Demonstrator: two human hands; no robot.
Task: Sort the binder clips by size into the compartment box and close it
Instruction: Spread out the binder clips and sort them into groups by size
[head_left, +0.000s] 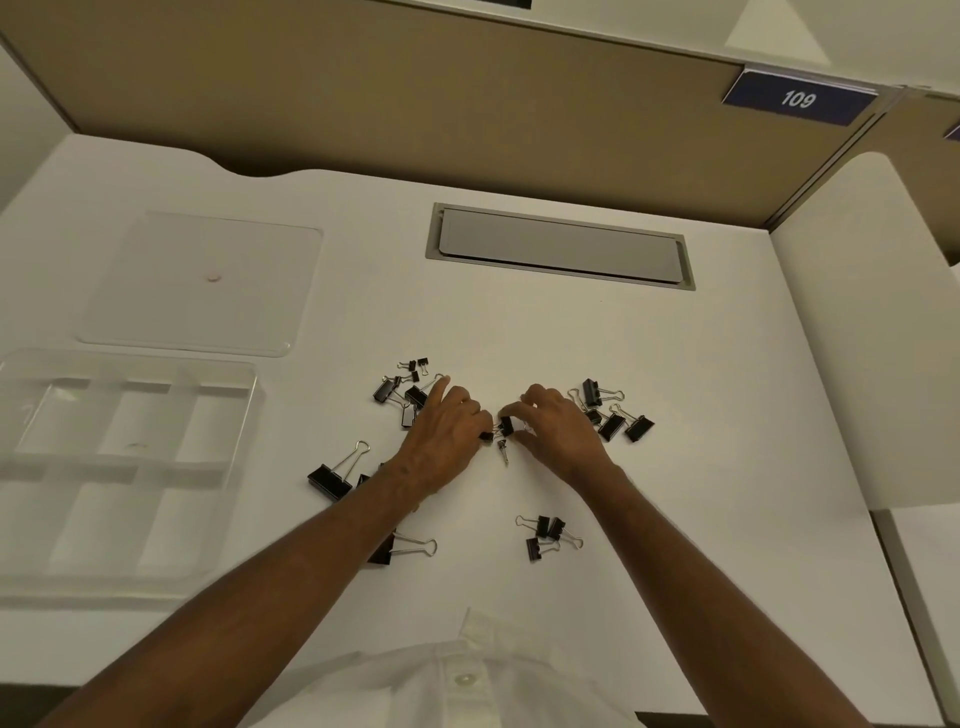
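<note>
My right hand pinched a small binder clip at mid-counter; my left hand met it there, whether gripping or only touching I could not tell. Other clips lay scattered around on the counter. The compartment box stood empty far left, so each clip was best lifted singly and matched by size.

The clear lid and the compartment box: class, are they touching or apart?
Apart. The head view shows the clear lid lying flat beyond the compartment box, with a strip of bare white desk between their nearest edges.
</note>
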